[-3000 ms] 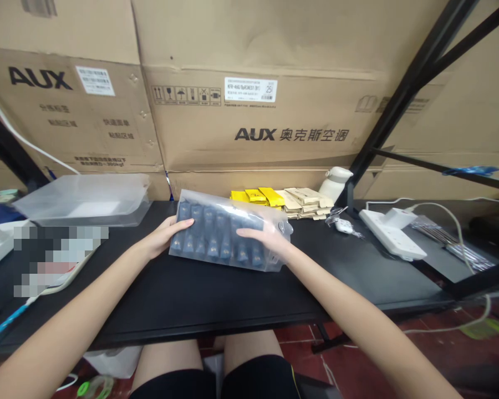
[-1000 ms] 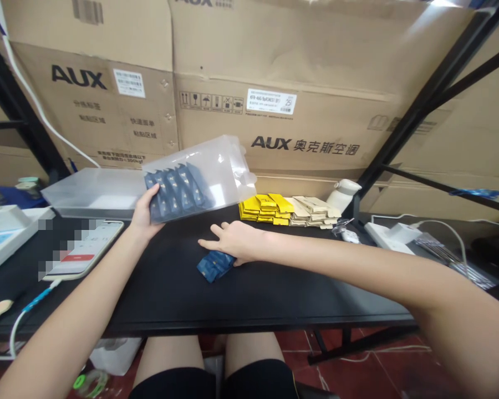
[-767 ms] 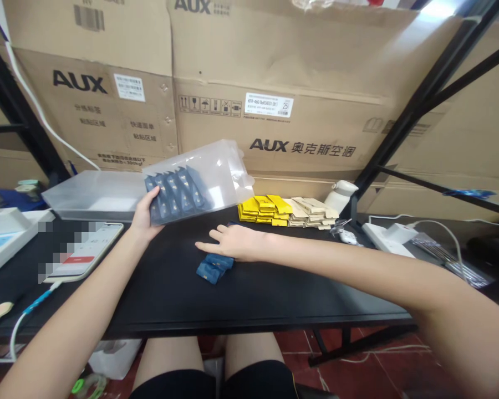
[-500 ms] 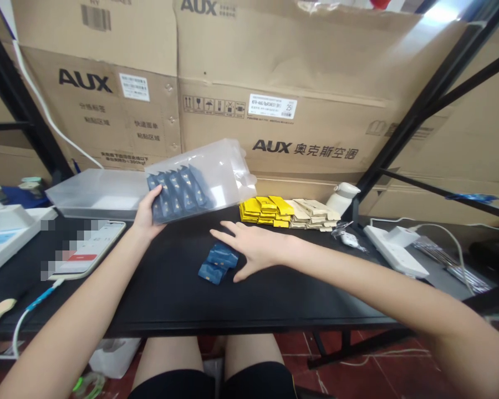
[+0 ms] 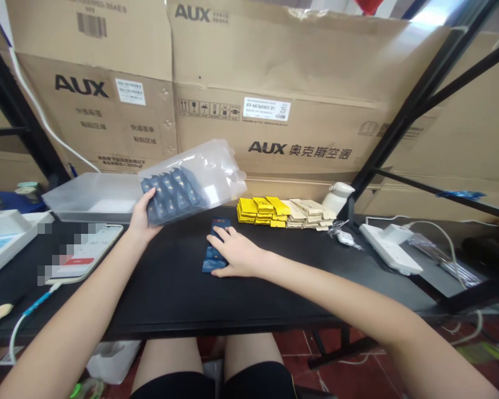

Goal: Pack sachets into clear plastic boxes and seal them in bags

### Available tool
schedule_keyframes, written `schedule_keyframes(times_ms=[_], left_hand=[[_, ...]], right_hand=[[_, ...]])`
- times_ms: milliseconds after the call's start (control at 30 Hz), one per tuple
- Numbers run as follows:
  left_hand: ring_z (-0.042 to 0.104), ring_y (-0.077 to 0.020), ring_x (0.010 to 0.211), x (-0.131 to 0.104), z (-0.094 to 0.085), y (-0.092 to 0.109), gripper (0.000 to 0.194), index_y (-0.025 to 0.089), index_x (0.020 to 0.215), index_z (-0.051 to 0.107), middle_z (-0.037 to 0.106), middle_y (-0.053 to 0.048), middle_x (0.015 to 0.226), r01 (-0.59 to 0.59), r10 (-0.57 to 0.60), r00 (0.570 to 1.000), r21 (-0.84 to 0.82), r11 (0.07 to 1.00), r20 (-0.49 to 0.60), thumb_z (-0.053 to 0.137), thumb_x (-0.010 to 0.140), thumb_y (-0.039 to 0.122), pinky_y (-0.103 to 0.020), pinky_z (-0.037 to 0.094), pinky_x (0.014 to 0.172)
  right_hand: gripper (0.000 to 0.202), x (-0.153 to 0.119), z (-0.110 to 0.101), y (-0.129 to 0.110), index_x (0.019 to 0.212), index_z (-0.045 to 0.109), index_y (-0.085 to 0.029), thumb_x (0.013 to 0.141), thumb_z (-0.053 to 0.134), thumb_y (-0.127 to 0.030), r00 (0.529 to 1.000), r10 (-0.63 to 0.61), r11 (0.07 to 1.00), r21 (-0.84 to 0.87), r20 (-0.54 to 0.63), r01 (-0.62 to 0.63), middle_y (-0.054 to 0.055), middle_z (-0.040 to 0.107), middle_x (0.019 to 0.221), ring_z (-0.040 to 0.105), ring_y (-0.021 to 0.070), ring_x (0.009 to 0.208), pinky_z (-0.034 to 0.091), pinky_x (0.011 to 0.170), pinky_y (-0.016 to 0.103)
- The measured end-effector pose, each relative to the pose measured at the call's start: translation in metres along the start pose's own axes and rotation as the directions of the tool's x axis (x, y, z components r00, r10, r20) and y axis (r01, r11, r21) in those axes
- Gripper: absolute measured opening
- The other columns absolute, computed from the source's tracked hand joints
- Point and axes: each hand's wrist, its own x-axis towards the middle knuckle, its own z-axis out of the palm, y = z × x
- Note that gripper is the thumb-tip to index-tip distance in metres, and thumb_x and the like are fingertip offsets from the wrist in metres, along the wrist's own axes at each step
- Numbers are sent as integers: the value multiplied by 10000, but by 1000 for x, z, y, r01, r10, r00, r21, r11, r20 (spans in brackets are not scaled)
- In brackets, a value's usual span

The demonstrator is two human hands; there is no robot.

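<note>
My left hand grips the lower left end of a clear plastic box, tilted above the black table. Inside it a row of dark blue sachets leans together. On the table in front, my right hand lies with fingers spread over a few loose blue packets, partly covering them. Just beyond it are stacked yellow packets and, beside those, a pile of beige packets.
A second translucent box lies at the back left, near a phone on a cable. White power strips sit on both sides. A white bottle and an earphone case are at the right. Large cartons stand behind.
My right hand has come down onto the loose blue packets, which now lie more in a line. My left hand still holds the clear box in nearly the same pose.
</note>
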Motion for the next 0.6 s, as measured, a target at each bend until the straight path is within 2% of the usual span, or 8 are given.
schedule_keyframes(times_ms=[133, 300, 433, 600], left_hand=[[724, -180, 664, 1, -1, 0, 154, 144, 909, 685, 753, -26, 741, 0, 0, 1000, 5, 1000, -1, 556, 851, 205, -276, 613, 676], [724, -176, 650, 4, -3, -3, 137, 159, 886, 692, 750, -16, 733, 4, -3, 1000, 28, 1000, -19, 578, 833, 211, -278, 612, 705], [721, -175, 632, 6, -4, -5, 138, 152, 884, 696, 750, -23, 732, 25, -25, 1000, 42, 999, -18, 579, 832, 203, -283, 614, 704], [717, -186, 618, 6, -6, -6, 121, 143, 881, 696, 751, -33, 727, 36, -36, 999, 54, 998, -6, 611, 815, 200, -287, 616, 671]], right_hand=[[817, 11, 9, 37, 1369, 422, -46, 748, 673, -513, 1000, -4, 1000, -16, 3, 4, 279, 401, 1410, 474, 405, 1204, 368, 1006, 523], [828, 33, 22, 75, 1380, 410, -39, 738, 675, -490, 996, 79, 995, -55, 31, -77, 269, 390, 1432, 414, 416, 1276, 279, 1063, 545], [763, 47, 23, 94, 1346, 443, -51, 748, 661, -471, 995, 91, 990, -116, 46, -85, 238, 488, 1350, 448, 378, 1245, 297, 1053, 500], [665, 58, 19, 112, 1243, 518, -61, 746, 683, -472, 974, 199, 969, -170, 105, -179, 230, 562, 1251, 524, 360, 1150, 369, 989, 456]])
